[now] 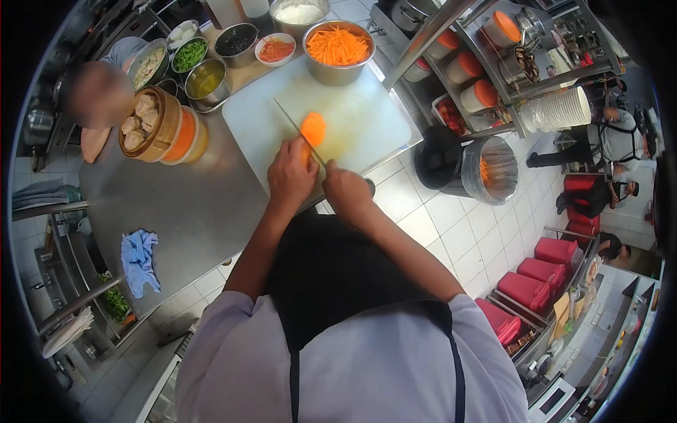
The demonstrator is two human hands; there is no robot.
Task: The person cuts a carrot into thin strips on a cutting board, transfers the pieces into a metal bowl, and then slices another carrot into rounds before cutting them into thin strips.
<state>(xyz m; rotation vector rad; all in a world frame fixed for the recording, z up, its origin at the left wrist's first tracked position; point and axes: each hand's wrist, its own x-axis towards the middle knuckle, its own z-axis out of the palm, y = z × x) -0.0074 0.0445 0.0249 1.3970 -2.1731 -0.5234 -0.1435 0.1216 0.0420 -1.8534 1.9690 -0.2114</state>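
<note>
A carrot (306,151) lies on the white cutting board (257,113), with my left hand (290,173) closed around its near end. My right hand (347,190) grips the handle of a knife (287,115), whose blade slants across the carrot just in front of my left fingers. Orange carrot slices (314,128) lie beside the blade on its far side. At the board's far edge stands a metal bowl (337,74) heaped with shredded carrot (338,46).
Left of the board are a bamboo steamer (169,130) of dumplings and several bowls, one with yellow liquid (204,83). A blue cloth (139,261) lies on the steel table (190,204). Right are a lined bin (489,170) and a shelf rack (458,53). Other people stand far right.
</note>
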